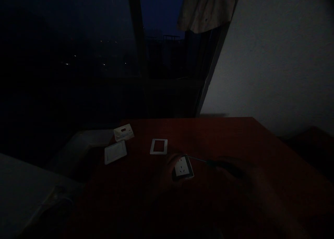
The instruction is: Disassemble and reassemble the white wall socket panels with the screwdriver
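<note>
On the dark red-brown table, my left hand is closed around the left side of a wall socket, whose white face with slots points up. My right hand grips the dark handle of a screwdriver. The thin metal shaft runs left, and its tip is at the socket's upper right edge; whether it touches is too dark to tell. A white square frame with an open middle lies just beyond the socket. Deep shadow covers much of both hands.
At the table's left edge lie a white plate with a small rectangular opening and a plain white cover plate. A dark window stands behind, a pale wall to the right. Cloth hangs above.
</note>
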The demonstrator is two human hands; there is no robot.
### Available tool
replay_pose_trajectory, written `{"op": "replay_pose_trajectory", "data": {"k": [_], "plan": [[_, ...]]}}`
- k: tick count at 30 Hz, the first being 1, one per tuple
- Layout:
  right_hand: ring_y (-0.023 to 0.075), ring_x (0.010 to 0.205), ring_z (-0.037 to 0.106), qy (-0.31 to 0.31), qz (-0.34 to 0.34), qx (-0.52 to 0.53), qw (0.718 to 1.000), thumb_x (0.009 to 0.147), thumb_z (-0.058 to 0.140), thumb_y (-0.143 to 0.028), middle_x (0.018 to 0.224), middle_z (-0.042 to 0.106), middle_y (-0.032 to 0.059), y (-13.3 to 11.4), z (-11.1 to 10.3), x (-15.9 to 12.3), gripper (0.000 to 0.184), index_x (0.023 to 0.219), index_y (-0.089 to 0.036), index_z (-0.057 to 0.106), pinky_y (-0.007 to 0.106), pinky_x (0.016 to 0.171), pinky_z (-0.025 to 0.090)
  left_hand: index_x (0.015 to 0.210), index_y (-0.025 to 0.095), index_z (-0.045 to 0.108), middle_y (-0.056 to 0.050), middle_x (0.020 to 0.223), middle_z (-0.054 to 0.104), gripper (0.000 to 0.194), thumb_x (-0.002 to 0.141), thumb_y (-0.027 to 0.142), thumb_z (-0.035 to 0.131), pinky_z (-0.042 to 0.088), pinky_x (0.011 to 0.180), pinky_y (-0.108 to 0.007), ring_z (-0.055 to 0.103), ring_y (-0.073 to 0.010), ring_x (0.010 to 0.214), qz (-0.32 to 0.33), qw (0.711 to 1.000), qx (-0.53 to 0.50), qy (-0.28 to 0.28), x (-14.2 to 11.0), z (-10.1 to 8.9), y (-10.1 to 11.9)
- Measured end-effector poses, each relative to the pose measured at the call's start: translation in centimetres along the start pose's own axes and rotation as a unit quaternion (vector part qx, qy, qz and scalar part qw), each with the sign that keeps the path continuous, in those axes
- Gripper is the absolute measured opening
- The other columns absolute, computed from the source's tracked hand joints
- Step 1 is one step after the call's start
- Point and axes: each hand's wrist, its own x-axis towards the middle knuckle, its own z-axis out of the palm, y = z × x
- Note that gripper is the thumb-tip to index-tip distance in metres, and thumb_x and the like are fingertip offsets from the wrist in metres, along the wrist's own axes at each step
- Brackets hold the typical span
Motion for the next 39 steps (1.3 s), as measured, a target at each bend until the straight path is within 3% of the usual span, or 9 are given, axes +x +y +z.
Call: {"op": "replay_pose_trajectory", "data": {"k": [4,11,22,28,35,39], "plan": [[0.0241,0.083,0.070,-0.027,-0.067,-0.050,0.996,0.083,0.054,-0.044,0.096,0.075,0.0037,-2.0,-1.5,1.4,0.026,0.091,-0.029,0.074,0.033,0.074,0.054,0.138,0.027,0.040,-0.008,0.143,0.038,0.081,0.066,0.030,0.077,0.033,0.110,-0.043,0.038,-0.0293,0.130,-0.004,1.000,-0.006,-0.006,0.0,0.2,-0.4],[0.0205,0.081,0.071,-0.068,-0.150,-0.143,0.976,0.089,0.048,-0.034,0.096,0.075,0.0034,-3.1,-1.6,2.6,0.026,0.095,-0.026,0.072,0.028,0.067,0.054,0.139,0.027,0.039,-0.007,0.143,0.039,0.081,0.068,0.037,0.077,0.032,0.110,-0.043,0.038,-0.0291,0.130,0.007,1.000,0.020,0.002,-0.1,0.2,-0.7],[0.0205,0.078,0.071,-0.093,-0.154,-0.186,0.966,0.089,0.049,-0.029,0.094,0.075,0.0051,-4.0,-1.8,3.0,0.025,0.092,-0.025,0.073,0.027,0.065,0.052,0.140,0.028,0.037,-0.006,0.144,0.038,0.082,0.069,0.031,0.076,0.032,0.110,-0.043,0.037,-0.0297,0.130,0.012,1.000,0.018,-0.006,-0.1,0.2,-0.7],[0.0185,0.076,0.070,-0.115,-0.149,-0.172,0.967,0.089,0.048,-0.028,0.092,0.075,0.0044,-4.2,-1.9,3.0,0.025,0.093,-0.025,0.072,0.026,0.065,0.050,0.140,0.028,0.037,-0.007,0.144,0.038,0.079,0.071,0.039,0.075,0.033,0.109,-0.044,0.039,-0.0298,0.129,0.015,1.000,0.012,0.004,-0.2,0.4,-0.9],[0.0176,0.067,0.068,-0.105,-0.151,-0.250,0.951,0.091,0.045,-0.032,0.081,0.074,0.0040,-5.6,-1.7,3.6,0.028,0.085,-0.023,0.070,0.026,0.059,0.045,0.138,0.026,0.041,-0.007,0.142,0.040,0.077,0.069,0.033,0.076,0.035,0.108,-0.042,0.040,-0.0291,0.128,0.013,1.000,-0.005,0.001,0.1,0.2,-0.4],[0.0170,0.069,0.067,-0.049,-0.193,-0.280,0.939,0.095,0.038,-0.035,0.082,0.071,0.0040,-7.5,-0.7,5.2,0.032,0.085,-0.021,0.065,0.026,0.058,0.040,0.138,0.026,0.040,-0.008,0.142,0.040,0.077,0.070,0.032,0.076,0.035,0.108,-0.043,0.040,-0.0293,0.129,0.023,1.000,-0.013,0.000,0.2,0.1,-0.5]]}}
